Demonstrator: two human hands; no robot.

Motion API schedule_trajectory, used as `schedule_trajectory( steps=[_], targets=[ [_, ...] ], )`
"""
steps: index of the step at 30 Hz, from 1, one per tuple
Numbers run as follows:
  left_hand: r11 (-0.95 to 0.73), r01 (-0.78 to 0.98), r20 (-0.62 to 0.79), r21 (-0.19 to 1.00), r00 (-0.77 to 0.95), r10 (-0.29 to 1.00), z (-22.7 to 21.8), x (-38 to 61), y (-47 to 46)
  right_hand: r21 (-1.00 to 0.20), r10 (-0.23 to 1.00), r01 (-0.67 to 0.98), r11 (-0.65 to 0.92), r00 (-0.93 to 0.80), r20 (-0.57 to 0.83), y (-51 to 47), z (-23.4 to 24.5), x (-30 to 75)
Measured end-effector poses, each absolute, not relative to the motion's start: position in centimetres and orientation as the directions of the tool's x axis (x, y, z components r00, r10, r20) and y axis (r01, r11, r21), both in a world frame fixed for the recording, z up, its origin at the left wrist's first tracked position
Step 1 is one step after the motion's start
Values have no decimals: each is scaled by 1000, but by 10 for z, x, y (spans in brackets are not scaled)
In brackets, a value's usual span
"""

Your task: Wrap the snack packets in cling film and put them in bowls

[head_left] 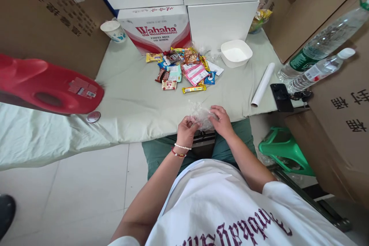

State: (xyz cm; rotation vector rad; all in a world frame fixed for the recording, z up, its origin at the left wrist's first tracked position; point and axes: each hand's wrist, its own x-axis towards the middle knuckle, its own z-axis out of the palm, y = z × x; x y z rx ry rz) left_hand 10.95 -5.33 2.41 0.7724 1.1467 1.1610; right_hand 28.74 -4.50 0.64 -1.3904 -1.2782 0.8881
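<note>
A crumpled clear plastic bag is between my two hands at the table's front edge. My left hand pinches its left side with thumb and fingers closed. On the bag's right side, my right hand has its curled fingers pressed on the plastic. Beyond them lies a pile of small wrapped snacks in several colours, with a yellow snack bar at its near edge. A white plastic bowl sits behind and to the right of the pile.
Left stand a red jug, a round lid and a paper cup. Right are a white roll, a black phone and two water bottles. White boxes and a Wahaha carton line the back. A green stool is below.
</note>
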Motion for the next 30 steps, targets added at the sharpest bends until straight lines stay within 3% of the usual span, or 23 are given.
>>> schedule_trajectory(
  steps=[5,7,11,14,17,19,21,23,25,28,30],
  targets=[
    [270,-194,-288,943,-73,955,12,86,-51,-960,925,-207,-189,290,-245,-27,-7,301],
    [291,-191,-305,938,-51,951,12,77,-50,-928,907,-307,-211,293,-303,-22,-7,305],
    [334,-106,-335,937,11,942,16,78,-50,-945,923,-272,-183,284,-261,-19,-2,296],
    [179,238,-172,955,-50,984,20,91,-52,-950,935,-233,-208,237,-263,-19,1,282],
    [8,511,-3,860,-12,1000,24,99,-52,-938,934,-203,-281,165,-316,-16,5,283],
    [53,475,-46,878,-27,999,27,98,-48,-923,929,-147,-356,51,-367,-11,13,294],
    [211,269,-198,940,-75,977,31,95,-41,-918,916,-52,-392,-116,-384,-4,25,310],
    [359,25,-355,933,-90,930,36,91,-32,-932,887,59,-356,-292,-357,5,39,329],
    [435,-95,-443,895,-89,892,42,86,-24,-943,836,171,-286,-437,-333,17,51,346],
    [507,-72,-510,859,-45,859,50,75,-11,-927,788,302,-224,-503,-354,40,56,365],
    [604,3,-604,797,37,796,53,65,-2,-916,846,342,-211,-406,-347,57,53,371]
  ],
)
